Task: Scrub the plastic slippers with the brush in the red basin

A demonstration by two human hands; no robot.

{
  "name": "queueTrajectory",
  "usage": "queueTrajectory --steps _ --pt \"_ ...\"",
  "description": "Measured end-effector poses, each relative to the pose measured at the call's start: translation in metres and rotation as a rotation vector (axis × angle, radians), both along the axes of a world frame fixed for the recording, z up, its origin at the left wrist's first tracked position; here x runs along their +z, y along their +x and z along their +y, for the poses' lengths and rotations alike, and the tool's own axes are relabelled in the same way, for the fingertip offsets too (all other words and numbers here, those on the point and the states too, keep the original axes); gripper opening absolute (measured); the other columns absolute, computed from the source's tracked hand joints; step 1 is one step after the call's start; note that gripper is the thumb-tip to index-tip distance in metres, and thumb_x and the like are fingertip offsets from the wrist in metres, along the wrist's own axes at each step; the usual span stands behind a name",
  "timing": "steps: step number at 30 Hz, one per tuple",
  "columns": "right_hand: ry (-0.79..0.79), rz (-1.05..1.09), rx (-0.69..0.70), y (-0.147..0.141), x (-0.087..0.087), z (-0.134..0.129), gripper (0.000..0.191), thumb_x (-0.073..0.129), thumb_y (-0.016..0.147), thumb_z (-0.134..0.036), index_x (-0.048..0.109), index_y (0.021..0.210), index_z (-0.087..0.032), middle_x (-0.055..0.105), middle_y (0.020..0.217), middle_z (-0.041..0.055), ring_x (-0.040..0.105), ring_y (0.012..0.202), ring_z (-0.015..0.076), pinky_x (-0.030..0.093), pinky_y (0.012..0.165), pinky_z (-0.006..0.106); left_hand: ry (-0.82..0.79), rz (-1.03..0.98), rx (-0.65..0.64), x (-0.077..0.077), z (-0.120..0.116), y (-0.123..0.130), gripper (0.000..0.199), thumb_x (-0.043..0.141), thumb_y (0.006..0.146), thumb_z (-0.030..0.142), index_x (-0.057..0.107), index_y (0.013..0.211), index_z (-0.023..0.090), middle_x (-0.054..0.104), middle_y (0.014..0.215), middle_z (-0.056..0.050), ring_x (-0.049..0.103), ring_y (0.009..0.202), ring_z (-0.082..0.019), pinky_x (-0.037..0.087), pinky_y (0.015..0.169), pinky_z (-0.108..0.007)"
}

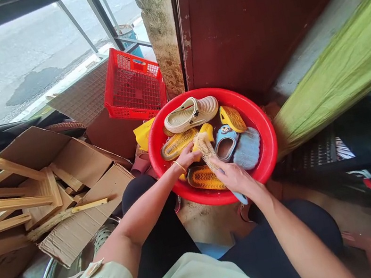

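A red basin [267,136] holds several shoes and sandals. Over it, my left hand [189,156] has its fingers closed round a yellow shoe [206,130]. My right hand [233,174] grips a pale bristled brush [206,152], whose bristles lie against the yellow shoe; a blue handle end [241,197] shows below that hand. A cream clog [191,113] rests at the back of the basin. Yellow sandals [179,144] lie at the left and beneath my hands. A blue clog [226,143] and a light blue sole [247,148] are on the right.
Behind the basin on the left stands a red plastic crate [134,83]. Cardboard [80,162] and a wooden stool [41,188] lie at the left. A green cloth [336,55] hangs at the right, and a dark red panel [239,19] rises behind.
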State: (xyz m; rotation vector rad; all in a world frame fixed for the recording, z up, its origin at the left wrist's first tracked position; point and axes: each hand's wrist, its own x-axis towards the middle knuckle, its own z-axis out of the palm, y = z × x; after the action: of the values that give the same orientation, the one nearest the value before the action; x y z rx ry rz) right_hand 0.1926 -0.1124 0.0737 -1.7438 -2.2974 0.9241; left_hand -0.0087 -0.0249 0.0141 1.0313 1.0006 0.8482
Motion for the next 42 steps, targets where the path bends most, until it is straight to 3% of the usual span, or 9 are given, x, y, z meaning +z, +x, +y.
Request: queueTrajectory --steps 11,15,19,24,28,31,34,37,42 --pt "-0.001 -0.227 -0.276 0.014 -0.011 0.05 0.061 0.038 0.106 -0.029 0.032 0.166 -0.026 0.076 0.125 0.0151 0.073 0.111 0.0301 0.053 0.091 0.037 0.039 0.106 -0.115 0.012 -0.002 -0.025 0.068 0.069 0.061 0.026 0.07 0.129 0.019 0.075 0.111 -0.006 0.066 0.107 -0.03 0.052 0.094 -0.039" --pt "0.087 -0.172 -0.216 -0.004 -0.014 0.041 0.059 0.037 0.107 -0.029 0.032 0.166 -0.024 0.076 0.124 0.0143 0.073 0.111 0.0273 0.054 0.094 0.035 0.343 0.373 0.0 0.012 -0.002 -0.031 0.074 0.072 0.059 0.022 0.068 0.133 0.018 0.069 0.128 -0.011 0.058 0.126 -0.037 0.039 0.116 -0.05" --pt "0.139 -0.13 -0.065 -0.019 -0.017 0.012 0.06 0.037 0.106 -0.032 0.033 0.166 -0.027 0.075 0.127 0.013 0.073 0.111 0.0262 0.054 0.096 0.034 0.651 0.504 0.06 0.011 -0.005 -0.033 0.099 0.07 0.061 0.017 0.043 0.156 0.016 0.046 0.158 -0.018 0.039 0.147 -0.04 0.025 0.126 -0.054" --pt "-0.014 -0.232 -0.136 0.006 -0.016 0.013 0.062 0.04 0.104 -0.028 0.034 0.165 -0.028 0.079 0.115 0.0117 0.076 0.103 0.028 0.056 0.091 0.038 0.813 0.517 -0.025 0.012 -0.007 -0.035 0.104 0.067 0.065 0.013 0.03 0.163 0.014 0.036 0.165 -0.02 0.032 0.154 -0.038 0.02 0.129 -0.052" --pt "-0.087 -0.225 -0.21 0.026 -0.016 0.031 0.061 0.044 0.102 -0.029 0.039 0.163 -0.029 0.078 0.122 0.0115 0.075 0.108 0.0286 0.055 0.092 0.038 0.759 0.439 -0.046 0.009 -0.004 -0.034 0.104 0.071 0.069 0.02 0.027 0.164 0.015 0.029 0.169 -0.02 0.028 0.156 -0.038 0.018 0.13 -0.052" --pt "-0.075 -0.081 -0.187 0.02 -0.013 0.03 0.06 0.046 0.101 -0.027 0.045 0.16 -0.028 0.071 0.138 0.0085 0.069 0.123 0.0261 0.053 0.1 0.034 0.538 0.333 0.115 0.001 -0.001 -0.031 0.114 0.08 0.07 0.032 0.02 0.165 0.017 0.03 0.168 -0.021 0.028 0.156 -0.037 0.022 0.129 -0.052" --pt "-0.072 0.066 -0.085 0.006 -0.003 0.013 0.056 0.05 0.1 -0.03 0.052 0.156 -0.03 0.068 0.142 0.0055 0.065 0.129 0.024 0.051 0.104 0.031 0.22 0.19 0.304 -0.006 0.002 -0.029 0.113 0.085 0.068 0.04 0.025 0.162 0.02 0.051 0.152 -0.018 0.05 0.142 -0.035 0.039 0.119 -0.05" --pt "-0.048 0.074 0.008 -0.004 0.007 -0.004 0.053 0.052 0.101 -0.034 0.055 0.154 -0.034 0.072 0.137 0.0042 0.069 0.123 0.0237 0.052 0.103 0.032 0.009 0.08 0.28 -0.008 0.004 -0.03 0.104 0.088 0.065 0.036 0.039 0.155 0.019 0.069 0.121 -0.012 0.067 0.114 -0.031 0.053 0.102 -0.046" --pt "-0.023 -0.114 -0.027 0.002 0.007 0.011 0.055 0.046 0.103 -0.033 0.047 0.158 -0.035 0.076 0.128 0.0084 0.074 0.113 0.0279 0.054 0.096 0.039 0.181 0.179 0.17 0.001 0.003 -0.037 0.086 0.087 0.057 0.025 0.059 0.138 0.019 0.072 0.111 -0.007 0.067 0.109 -0.029 0.051 0.105 -0.045"
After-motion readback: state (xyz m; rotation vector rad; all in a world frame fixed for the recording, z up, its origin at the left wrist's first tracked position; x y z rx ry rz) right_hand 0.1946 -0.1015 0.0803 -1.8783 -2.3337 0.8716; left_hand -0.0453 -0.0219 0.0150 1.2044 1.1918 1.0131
